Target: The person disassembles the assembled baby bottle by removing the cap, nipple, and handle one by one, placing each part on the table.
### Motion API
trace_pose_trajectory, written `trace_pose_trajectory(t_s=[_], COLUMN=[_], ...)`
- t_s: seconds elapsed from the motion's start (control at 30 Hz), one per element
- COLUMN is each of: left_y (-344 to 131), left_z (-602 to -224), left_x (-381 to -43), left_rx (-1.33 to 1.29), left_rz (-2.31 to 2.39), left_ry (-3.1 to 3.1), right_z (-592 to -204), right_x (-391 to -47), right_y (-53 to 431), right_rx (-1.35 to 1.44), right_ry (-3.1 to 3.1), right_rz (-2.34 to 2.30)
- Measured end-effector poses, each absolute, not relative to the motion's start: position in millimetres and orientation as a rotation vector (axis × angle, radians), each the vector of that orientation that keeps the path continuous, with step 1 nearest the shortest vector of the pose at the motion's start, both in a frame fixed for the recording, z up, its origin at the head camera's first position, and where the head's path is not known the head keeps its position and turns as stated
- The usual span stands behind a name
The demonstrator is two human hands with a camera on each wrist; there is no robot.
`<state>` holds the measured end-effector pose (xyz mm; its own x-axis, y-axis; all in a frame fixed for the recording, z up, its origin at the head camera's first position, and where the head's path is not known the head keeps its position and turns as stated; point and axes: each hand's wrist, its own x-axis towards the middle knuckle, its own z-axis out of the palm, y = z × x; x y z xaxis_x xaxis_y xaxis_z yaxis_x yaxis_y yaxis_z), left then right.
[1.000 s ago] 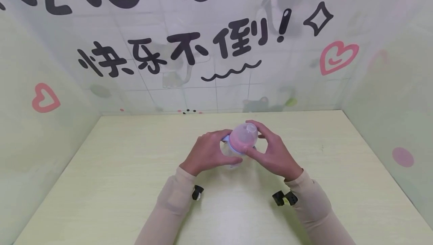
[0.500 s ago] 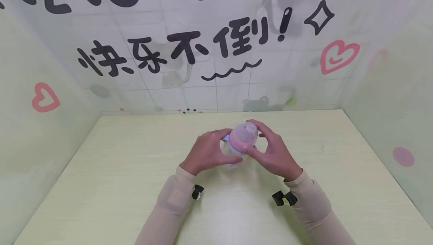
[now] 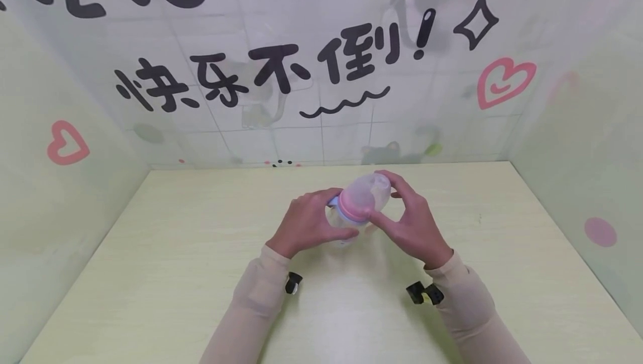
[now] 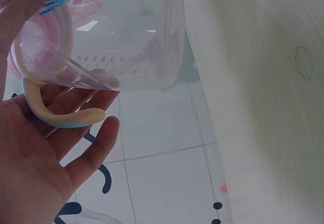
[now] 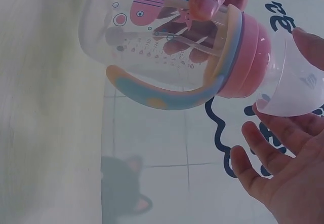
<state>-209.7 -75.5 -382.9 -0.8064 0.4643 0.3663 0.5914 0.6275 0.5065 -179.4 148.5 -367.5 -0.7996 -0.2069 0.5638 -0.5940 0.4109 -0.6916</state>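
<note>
A clear baby bottle [image 5: 101, 31] with printed sea creatures and measuring marks is held above the table, tilted toward the right. It has a pink collar [image 5: 250, 57] and blue-and-yellow curved handles [image 5: 157, 95]. My left hand [image 3: 308, 221] grips the bottle's body just below the collar, thumb on the near side, fingers behind. At the bottle's top, my right hand [image 3: 414, 227] pinches the translucent domed cap [image 5: 291, 89] between thumb and fingers. In the right wrist view the cap's rim stands slightly off the collar. Inside the bottle a straw shows.
The pale wooden table [image 3: 176, 274] lies beneath both hands. Behind it rises a back wall [image 3: 301, 143] with black lettering, and side walls stand left and right. Small black wrist cameras [image 3: 424, 293] sit at both sleeves.
My right hand has shifted slightly up and to the right with the cap, which sat down on the collar before and now tilts away from it. The left hand has barely moved.
</note>
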Motion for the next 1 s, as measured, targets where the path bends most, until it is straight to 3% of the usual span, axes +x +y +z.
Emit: trace_pose_trajectory(t_s=[0.6,1.0], left_y=[-82,-91], left_z=[-382,-379], left_x=[-212,-214], left_rx=[-0.832,-0.729], left_rz=[-0.920,-0.909], left_ry=[-2.635,-2.627], right_z=[-356,-373], right_x=[-177,-188], right_y=[166,173], right_rx=[0.485,0.300], right_ry=[-2.234,-2.485], right_rz=[1.397,1.280])
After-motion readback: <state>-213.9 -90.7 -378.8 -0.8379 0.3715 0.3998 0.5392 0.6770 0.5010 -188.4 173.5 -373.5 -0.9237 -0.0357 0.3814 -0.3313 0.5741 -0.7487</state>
